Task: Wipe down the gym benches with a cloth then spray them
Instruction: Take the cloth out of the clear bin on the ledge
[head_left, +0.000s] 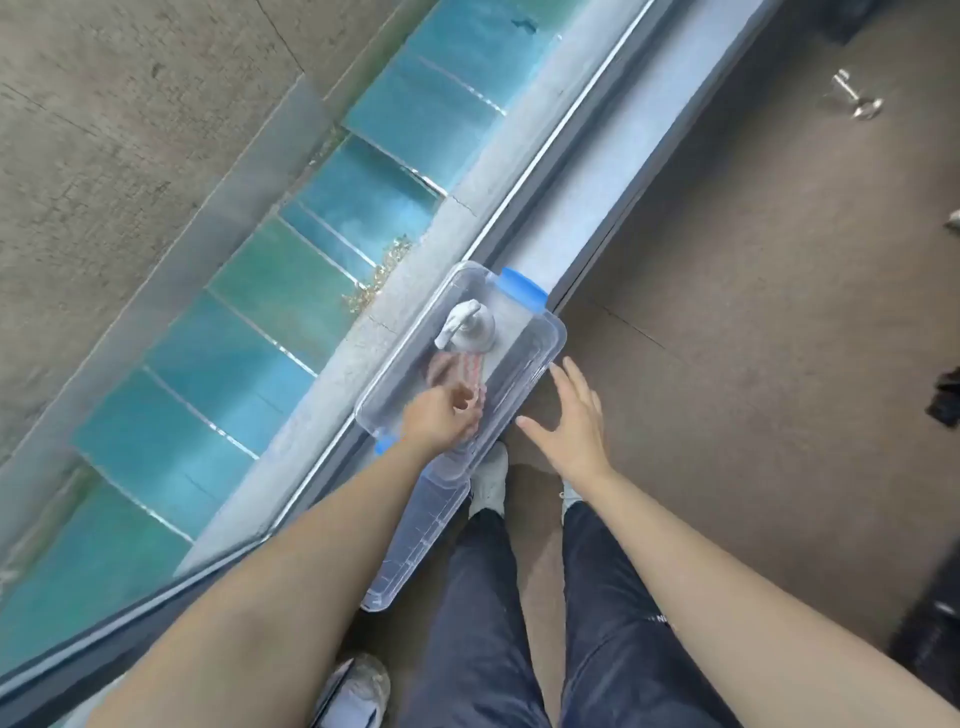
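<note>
1. Your left hand (441, 418) is reaching into the clear plastic bin (543, 338) from its near end. The fingers are curled right at the end of the pink-striped cloth (465, 369). It's all pretty blurry there, so honestly I can't tell if you've actually got hold of it or are just touching it.
2. Your right hand (574, 415) is wide open with the fingers spread and nothing in it. It's hovering just beside the bin's long floor-side edge, fingertips close to the rim.
3. The cloth is lying inside the bin, about in the middle, running from the spray bottle (470, 327) back toward your left hand.
4. The spray bottle stands upright in the far half of the bin, white trigger head on top.
5. The bin itself sits on the grey ledge (582, 208) along the window and hangs a little over the floor side. There's a blue latch (522, 288) at its far end.
6. The clear lid (415, 535) is off and sits below the bin's near end, next to your leg.
7. There's a small dumbbell (854, 98) on the brown floor (753, 312), well apart from everything.
</note>
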